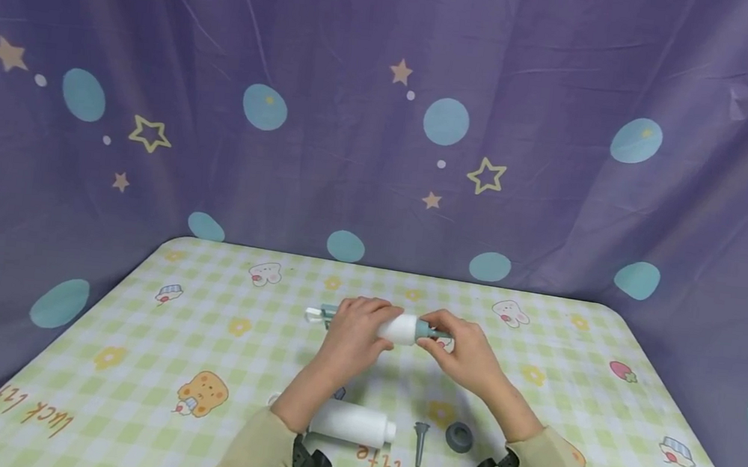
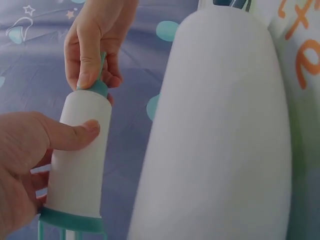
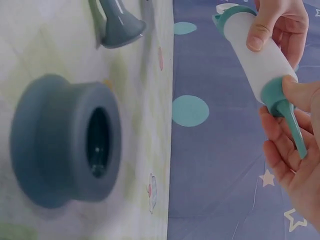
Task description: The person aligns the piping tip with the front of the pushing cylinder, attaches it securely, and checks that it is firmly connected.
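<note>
Both hands hold a white syringe-like tube point(image 1: 398, 329) sideways above the table. My left hand point(image 1: 358, 331) grips its white barrel, the thumb lying along it in the left wrist view. A teal collar with thin bars and a white end point(image 1: 314, 316) sticks out to the left of that hand. At the other end, my right hand point(image 1: 462, 351) pinches the teal nozzle cap point(image 3: 274, 95) where it meets the barrel. The long thin nozzle tip point(image 3: 296, 132) passes over the right palm in the right wrist view.
Near the front lies a second white tube point(image 1: 352, 422), partly behind the left forearm. To its right are a grey nozzle point(image 1: 420, 441) and a grey ring-shaped cap point(image 1: 459, 437). A checked cloth point(image 1: 268, 351) covers the table; a purple curtain point(image 1: 325, 184) hangs behind.
</note>
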{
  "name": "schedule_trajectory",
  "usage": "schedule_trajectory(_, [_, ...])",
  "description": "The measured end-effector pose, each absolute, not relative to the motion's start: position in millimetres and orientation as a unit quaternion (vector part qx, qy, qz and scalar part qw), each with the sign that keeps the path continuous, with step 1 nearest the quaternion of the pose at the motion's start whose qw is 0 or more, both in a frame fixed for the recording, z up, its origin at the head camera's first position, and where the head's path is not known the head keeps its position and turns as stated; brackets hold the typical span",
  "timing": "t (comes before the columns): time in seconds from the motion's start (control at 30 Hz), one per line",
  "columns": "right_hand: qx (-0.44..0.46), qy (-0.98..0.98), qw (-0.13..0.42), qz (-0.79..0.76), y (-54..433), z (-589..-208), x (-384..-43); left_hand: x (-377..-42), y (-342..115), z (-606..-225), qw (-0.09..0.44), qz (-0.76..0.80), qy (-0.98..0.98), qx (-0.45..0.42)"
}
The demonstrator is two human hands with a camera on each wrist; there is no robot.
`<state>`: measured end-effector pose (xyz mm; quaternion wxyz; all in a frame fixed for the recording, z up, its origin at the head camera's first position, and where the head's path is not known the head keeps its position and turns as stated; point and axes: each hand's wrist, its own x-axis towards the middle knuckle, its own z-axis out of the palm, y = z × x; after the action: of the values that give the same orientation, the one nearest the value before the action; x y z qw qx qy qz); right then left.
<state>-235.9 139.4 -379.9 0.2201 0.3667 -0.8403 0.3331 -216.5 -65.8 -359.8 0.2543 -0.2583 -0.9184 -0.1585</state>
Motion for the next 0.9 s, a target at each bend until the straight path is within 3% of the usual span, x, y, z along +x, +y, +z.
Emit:
schedule_trajectory(0.17, [0.336,-0.857,0.171,0.353,141,-377,-238,-218,-63,-358,0.241,-0.146,-0.926,-0.252])
schedule_trajectory(0.4, [0.286,-0.889,0.078,0.349,146,-380,-242,-224,-62,-360,0.146,-0.162,-0.945,-0.245])
schedule_trajectory(0.9, [0.307,-0.908,0.036,0.282,145,-398,-261,-241,-56,-384,0.066,-0.145,-0.960,-0.232])
